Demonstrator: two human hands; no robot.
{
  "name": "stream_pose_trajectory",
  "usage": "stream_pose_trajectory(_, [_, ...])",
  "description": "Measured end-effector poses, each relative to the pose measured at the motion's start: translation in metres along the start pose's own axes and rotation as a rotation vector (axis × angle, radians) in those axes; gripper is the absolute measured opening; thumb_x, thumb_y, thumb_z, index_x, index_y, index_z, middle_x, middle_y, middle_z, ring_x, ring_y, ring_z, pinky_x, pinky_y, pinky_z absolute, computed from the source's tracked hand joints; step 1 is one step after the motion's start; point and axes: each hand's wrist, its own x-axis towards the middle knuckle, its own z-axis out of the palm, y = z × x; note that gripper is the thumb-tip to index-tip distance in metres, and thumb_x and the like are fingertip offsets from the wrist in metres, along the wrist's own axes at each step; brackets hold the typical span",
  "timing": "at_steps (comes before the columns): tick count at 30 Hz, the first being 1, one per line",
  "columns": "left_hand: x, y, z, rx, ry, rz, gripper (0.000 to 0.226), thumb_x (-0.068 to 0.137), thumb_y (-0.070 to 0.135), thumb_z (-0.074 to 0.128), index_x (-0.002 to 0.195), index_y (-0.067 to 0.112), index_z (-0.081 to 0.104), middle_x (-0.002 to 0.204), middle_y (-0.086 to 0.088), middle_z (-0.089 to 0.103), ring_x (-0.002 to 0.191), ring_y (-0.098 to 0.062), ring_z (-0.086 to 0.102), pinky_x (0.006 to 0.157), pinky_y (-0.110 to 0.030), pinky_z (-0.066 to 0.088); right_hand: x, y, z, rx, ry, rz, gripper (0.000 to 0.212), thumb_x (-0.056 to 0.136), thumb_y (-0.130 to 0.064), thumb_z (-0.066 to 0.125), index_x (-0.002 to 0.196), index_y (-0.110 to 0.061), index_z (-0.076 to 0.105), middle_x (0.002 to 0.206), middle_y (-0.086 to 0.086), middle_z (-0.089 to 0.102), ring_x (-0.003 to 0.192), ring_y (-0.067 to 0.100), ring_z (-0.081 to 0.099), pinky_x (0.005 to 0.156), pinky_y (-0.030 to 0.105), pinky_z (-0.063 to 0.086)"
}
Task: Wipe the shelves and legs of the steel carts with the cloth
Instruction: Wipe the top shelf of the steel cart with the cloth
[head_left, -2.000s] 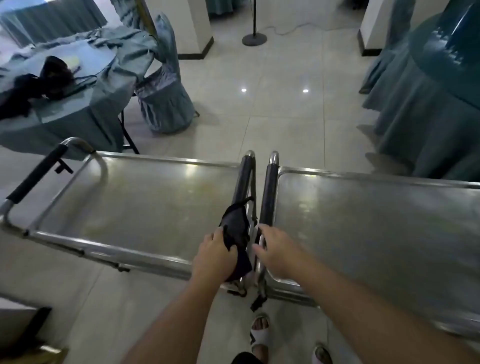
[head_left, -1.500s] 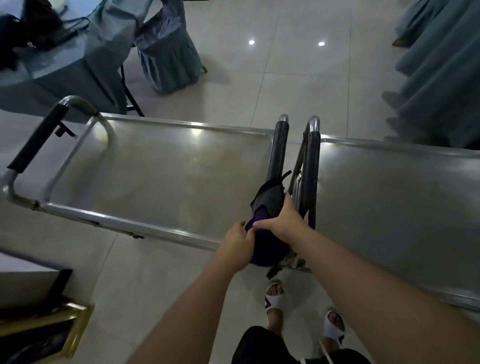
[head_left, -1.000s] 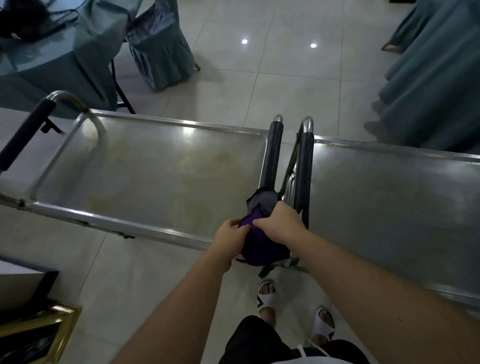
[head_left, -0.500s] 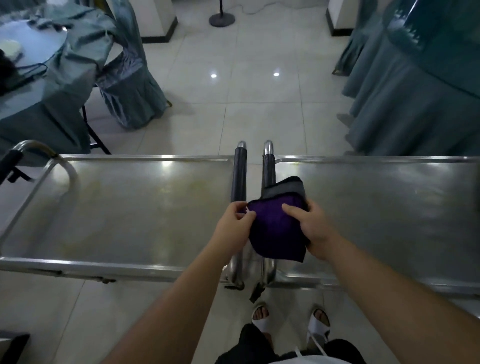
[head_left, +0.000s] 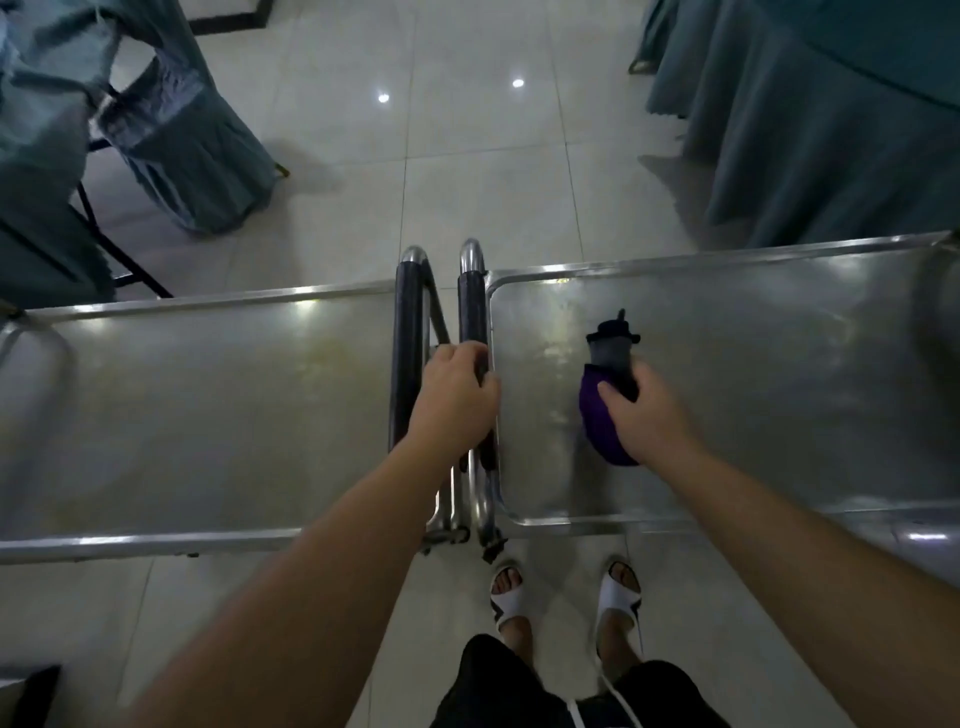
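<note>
Right hand (head_left: 647, 415) presses the bunched cloth (head_left: 605, 395) on the right cart's shelf (head_left: 779, 374), grip closed around it; left hand (head_left: 457, 400) clasps that cart's handle (head_left: 471, 306).

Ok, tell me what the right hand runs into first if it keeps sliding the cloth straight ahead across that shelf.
Likely the raised far rim of the right cart's top shelf; nothing lies between it and the right hand pressing the cloth.

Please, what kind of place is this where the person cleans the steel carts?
Probably a banquet or event hall. A round table under a long teal cloth, a fabric-covered chair and a glossy tiled floor surround the two steel service carts.
</note>
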Motion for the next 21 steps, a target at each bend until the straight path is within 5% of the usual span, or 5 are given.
stream_pose_trajectory(5, [0.017, 0.000, 0.005, 0.086, 0.038, 0.052, 0.040, 0.104, 0.032, 0.055, 0.143, 0.024, 0.053, 0.143, 0.003, 0.046, 0.132, -0.015, 0.040, 0.112, -0.040, 0.040, -0.009, 0.015, 0.041, -0.393, 0.024, -0.284, 0.026, 0.104, -0.031, 0.056, 0.129, -0.025, 0.057, 0.090, 0.002, 0.066, 0.072, 0.026, 0.059, 0.060, 0.039, 0.049])
stream_pose_trajectory(8, [0.027, 0.002, 0.011, 0.154, 0.084, 0.101, 0.045, 0.103, 0.029, 0.055, 0.147, 0.020, 0.050, 0.149, 0.000, 0.043, 0.140, -0.021, 0.038, 0.118, -0.041, 0.034, -0.025, 0.038, 0.078, -0.617, -0.062, -0.476, 0.047, 0.094, -0.009, 0.068, 0.140, -0.014, 0.061, 0.119, 0.011, 0.073, 0.106, 0.039, 0.068, 0.082, 0.045, 0.056])
stream_pose_trajectory(11, [0.036, 0.002, 0.019, 0.230, 0.118, 0.160, 0.051, 0.103, 0.026, 0.055, 0.152, 0.018, 0.048, 0.158, -0.003, 0.040, 0.150, -0.024, 0.033, 0.124, -0.041, 0.025, -0.048, 0.066, 0.110, -0.787, -0.439, -0.498, 0.063, 0.104, -0.022, 0.052, 0.163, -0.027, 0.030, 0.166, -0.006, 0.036, 0.156, 0.025, 0.027, 0.119, 0.045, 0.032])
stream_pose_trajectory(15, [0.054, -0.001, 0.029, 0.308, 0.091, 0.224, 0.058, 0.105, 0.032, 0.050, 0.160, 0.020, 0.037, 0.171, -0.003, 0.025, 0.161, -0.023, 0.014, 0.127, -0.042, 0.010, -0.079, 0.102, 0.122, -0.768, -0.550, -0.480, 0.068, 0.100, -0.051, 0.031, 0.164, -0.028, 0.027, 0.172, -0.012, 0.019, 0.161, 0.015, 0.002, 0.129, 0.039, 0.007])
stream_pose_trajectory(21, [0.070, -0.015, 0.048, 0.332, 0.127, 0.127, 0.067, 0.111, 0.048, 0.030, 0.170, 0.024, 0.010, 0.178, 0.005, -0.003, 0.162, -0.010, -0.012, 0.127, -0.034, -0.008, -0.054, 0.099, 0.136, -0.669, -0.310, -0.445, 0.058, 0.105, -0.045, 0.035, 0.161, -0.031, 0.031, 0.171, -0.012, 0.022, 0.160, 0.014, 0.007, 0.130, 0.042, 0.011])
